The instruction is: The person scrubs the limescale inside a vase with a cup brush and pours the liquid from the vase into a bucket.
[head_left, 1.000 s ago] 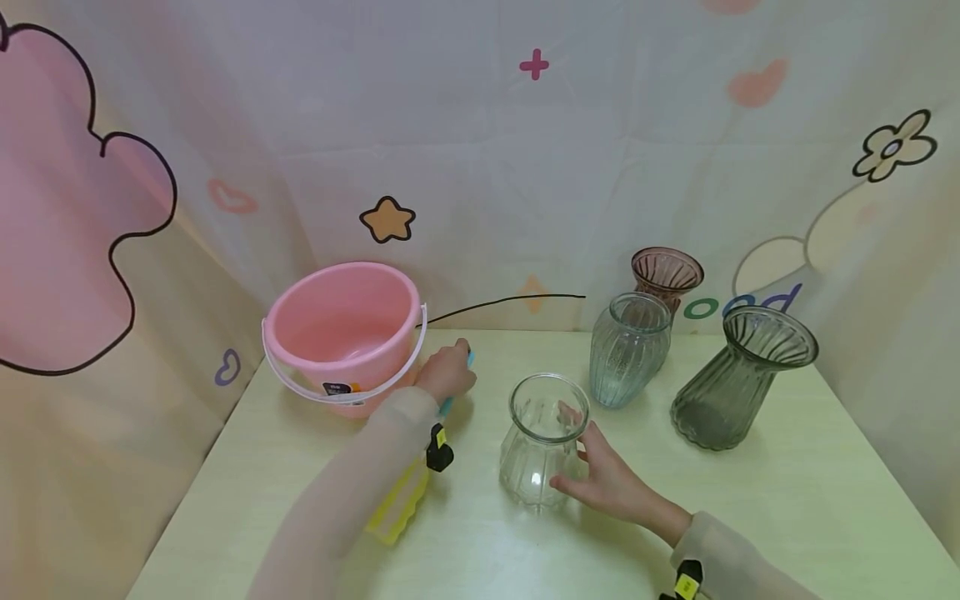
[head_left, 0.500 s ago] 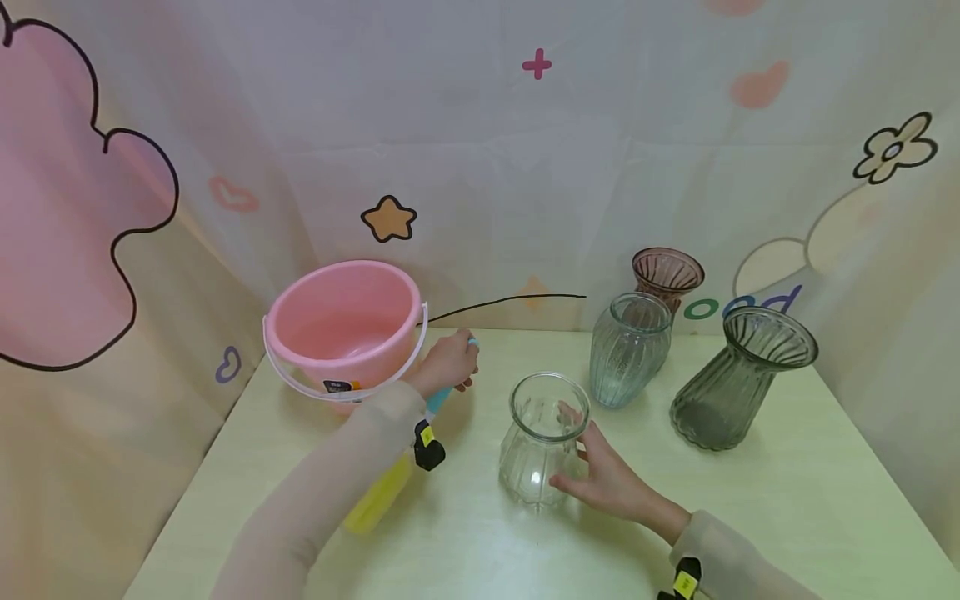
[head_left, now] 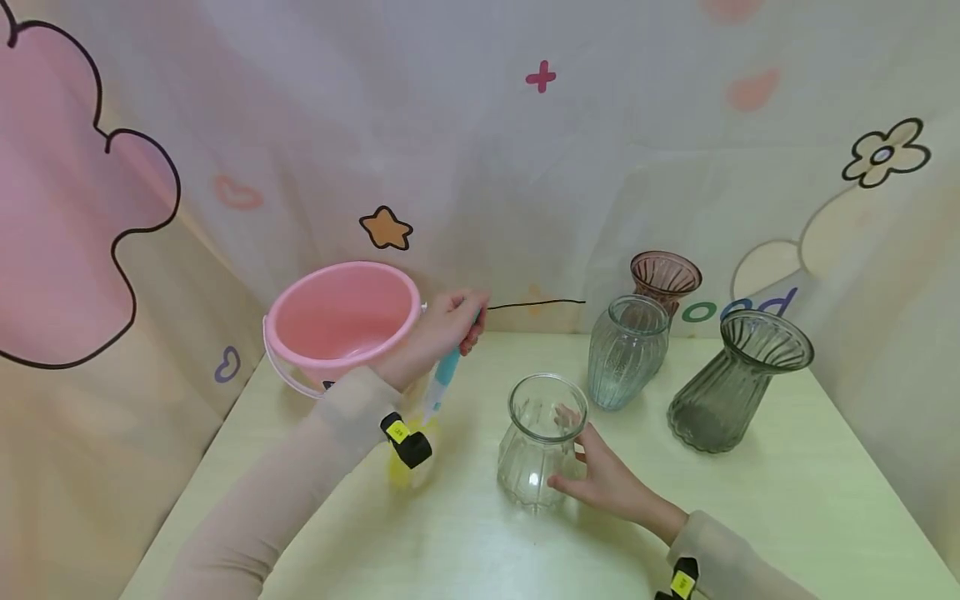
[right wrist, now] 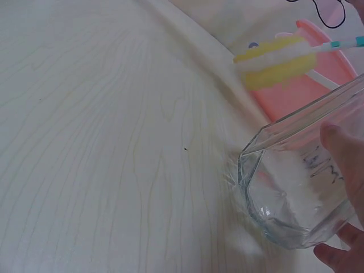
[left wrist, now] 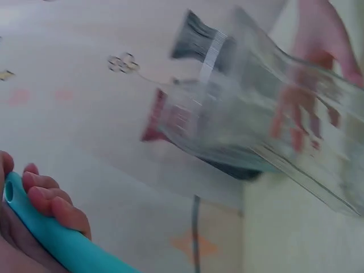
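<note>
Where sleeve [head_left: 300,467] crosses, bucket [head_left: 345,292] part-hidden, sponge [head_left: 401,470] — blurred in head view

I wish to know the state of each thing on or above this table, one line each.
Brush: gripped by the left hand, yellow head angled downward.
Clear vase: upright, held by the right hand.
Pink bucket: upright, open, white handle lowered.
Blue vase: upright, untouched.
Purple vase: upright, partly hidden behind the blue vase.
Gray vase: upright, untouched.

We read "ood" [head_left: 699,312] and see a plus sign [head_left: 541,77] on the curtain [head_left: 480,167], but cannot make out the print on the yellow wrist tags [head_left: 397,431] or the bucket's [head_left: 345,304] mostly hidden label [head_left: 328,384].
</note>
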Available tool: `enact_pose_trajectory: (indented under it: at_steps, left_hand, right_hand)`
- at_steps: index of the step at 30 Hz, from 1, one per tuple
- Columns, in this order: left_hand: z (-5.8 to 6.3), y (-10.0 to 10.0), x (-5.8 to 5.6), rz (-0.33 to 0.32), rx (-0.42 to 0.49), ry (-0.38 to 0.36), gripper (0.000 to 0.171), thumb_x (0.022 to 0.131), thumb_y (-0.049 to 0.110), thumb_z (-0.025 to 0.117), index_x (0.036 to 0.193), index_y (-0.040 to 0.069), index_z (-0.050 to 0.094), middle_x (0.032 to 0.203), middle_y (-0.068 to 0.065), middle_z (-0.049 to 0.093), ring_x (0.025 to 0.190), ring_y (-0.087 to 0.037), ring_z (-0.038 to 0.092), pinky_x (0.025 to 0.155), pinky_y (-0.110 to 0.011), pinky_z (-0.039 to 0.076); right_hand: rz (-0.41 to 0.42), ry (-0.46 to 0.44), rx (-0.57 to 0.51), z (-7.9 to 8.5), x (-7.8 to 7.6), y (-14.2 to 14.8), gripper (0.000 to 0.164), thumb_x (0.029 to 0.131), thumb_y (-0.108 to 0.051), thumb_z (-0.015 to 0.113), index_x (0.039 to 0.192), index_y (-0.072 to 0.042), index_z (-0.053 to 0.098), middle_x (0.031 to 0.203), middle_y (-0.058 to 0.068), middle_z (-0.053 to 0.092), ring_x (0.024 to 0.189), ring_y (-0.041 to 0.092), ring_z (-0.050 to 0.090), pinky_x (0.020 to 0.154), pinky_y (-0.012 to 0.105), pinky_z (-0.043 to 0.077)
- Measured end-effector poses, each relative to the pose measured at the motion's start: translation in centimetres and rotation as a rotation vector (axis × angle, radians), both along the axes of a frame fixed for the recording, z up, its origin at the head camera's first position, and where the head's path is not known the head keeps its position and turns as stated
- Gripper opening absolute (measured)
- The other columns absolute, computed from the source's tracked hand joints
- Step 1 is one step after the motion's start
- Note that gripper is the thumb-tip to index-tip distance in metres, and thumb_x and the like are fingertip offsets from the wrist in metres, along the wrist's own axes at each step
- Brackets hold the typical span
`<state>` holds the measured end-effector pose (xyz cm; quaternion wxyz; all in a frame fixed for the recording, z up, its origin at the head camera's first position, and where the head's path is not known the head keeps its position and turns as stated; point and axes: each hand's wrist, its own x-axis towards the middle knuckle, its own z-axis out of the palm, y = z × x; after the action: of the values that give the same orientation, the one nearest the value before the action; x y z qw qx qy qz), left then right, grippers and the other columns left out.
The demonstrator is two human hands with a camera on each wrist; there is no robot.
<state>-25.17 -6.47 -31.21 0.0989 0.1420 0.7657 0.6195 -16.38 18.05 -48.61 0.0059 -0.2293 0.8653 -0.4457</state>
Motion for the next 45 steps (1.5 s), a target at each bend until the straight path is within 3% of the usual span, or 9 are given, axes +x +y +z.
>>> enact_pose_trajectory:
  at_steps: [5, 13, 16, 20, 24, 29, 38, 45]
  left_hand:
    - [4.4, -0.2, 1.4, -0.018, 0.209, 0.073, 0.039, 0.097, 0.029, 0.039, 0.067, 0.006, 0.044, 0.05, 0.0, 0.037, 0.042, -0.014, 0.034, 0.043, -0.024, 0.031]
    - [11.3, 0.0, 3.9, -0.129, 0.473, 0.318, 0.039, 0.095, 0.016, 0.033, 0.058, 0.008, 0.041, 0.048, -0.001, 0.031, 0.04, -0.018, 0.027, 0.04, -0.027, 0.025]
    - [13.0, 0.7, 4.8, -0.163, 0.57, 0.368, 0.039, 0.094, 0.014, 0.031, 0.057, 0.009, 0.04, 0.047, 0.0, 0.03, 0.039, -0.017, 0.025, 0.039, -0.027, 0.023]
    - [14.0, 1.9, 5.7, -0.209, 0.656, 0.401, 0.039, 0.094, 0.012, 0.029, 0.057, 0.009, 0.04, 0.046, 0.001, 0.031, 0.038, -0.017, 0.024, 0.038, -0.026, 0.023]
    - [13.7, 3.2, 5.9, -0.251, 0.688, 0.401, 0.04, 0.095, 0.012, 0.027, 0.058, 0.01, 0.041, 0.046, 0.001, 0.032, 0.037, -0.017, 0.026, 0.038, -0.026, 0.024]
    - [11.8, 4.9, 5.5, -0.303, 0.653, 0.373, 0.04, 0.096, 0.011, 0.028, 0.058, 0.009, 0.04, 0.046, 0.001, 0.033, 0.037, -0.017, 0.027, 0.037, -0.026, 0.025]
    - [6.9, 6.9, 5.1, -0.31, 0.575, 0.312, 0.036, 0.094, 0.015, 0.032, 0.061, 0.005, 0.039, 0.047, 0.0, 0.032, 0.038, -0.017, 0.027, 0.039, -0.027, 0.025]
    - [2.2, 7.1, 5.0, -0.23, 0.575, 0.247, 0.034, 0.092, 0.018, 0.033, 0.06, 0.006, 0.039, 0.047, 0.003, 0.033, 0.039, -0.014, 0.029, 0.041, -0.025, 0.026]
  right_hand:
    - [-0.005, -0.012, -0.008, -0.1, 0.0, 0.0, 0.092, 0.074, -0.017, 0.077, 0.145, -0.014, 0.019, 0.146, 0.014, 0.028, 0.129, 0.037, 0.036, 0.09, 0.045, 0.047]
    - [0.01, 0.006, -0.022, 0.4, 0.3, -0.2, 0.09, 0.075, -0.016, 0.076, 0.145, -0.011, 0.019, 0.142, 0.018, 0.031, 0.127, 0.038, 0.038, 0.089, 0.045, 0.047]
    - [0.011, 0.006, -0.022, 0.4, 0.2, -0.4, 0.091, 0.074, -0.014, 0.076, 0.145, -0.01, 0.018, 0.142, 0.018, 0.032, 0.126, 0.038, 0.039, 0.089, 0.045, 0.047]
    - [0.026, 0.001, -0.032, 0.0, -0.1, -0.5, 0.093, 0.074, -0.015, 0.076, 0.145, -0.01, 0.016, 0.142, 0.017, 0.032, 0.126, 0.038, 0.039, 0.09, 0.047, 0.046]
    - [0.037, -0.006, -0.037, 0.1, -0.1, -0.7, 0.093, 0.075, -0.016, 0.076, 0.145, -0.011, 0.016, 0.143, 0.017, 0.031, 0.127, 0.038, 0.038, 0.09, 0.049, 0.045]
    - [0.032, -0.028, -0.035, 0.1, -0.1, -0.8, 0.089, 0.075, -0.016, 0.075, 0.144, -0.014, 0.019, 0.142, 0.012, 0.031, 0.126, 0.035, 0.039, 0.091, 0.049, 0.045]
    - [0.024, -0.037, -0.03, 0.0, -0.2, -0.9, 0.083, 0.074, -0.012, 0.075, 0.14, -0.014, 0.024, 0.139, 0.011, 0.033, 0.123, 0.034, 0.042, 0.088, 0.046, 0.047]
    - [0.02, -0.002, -0.055, 0.1, -0.3, -1.0, 0.087, 0.071, -0.011, 0.078, 0.14, -0.012, 0.024, 0.137, 0.013, 0.035, 0.121, 0.034, 0.044, 0.086, 0.045, 0.049]
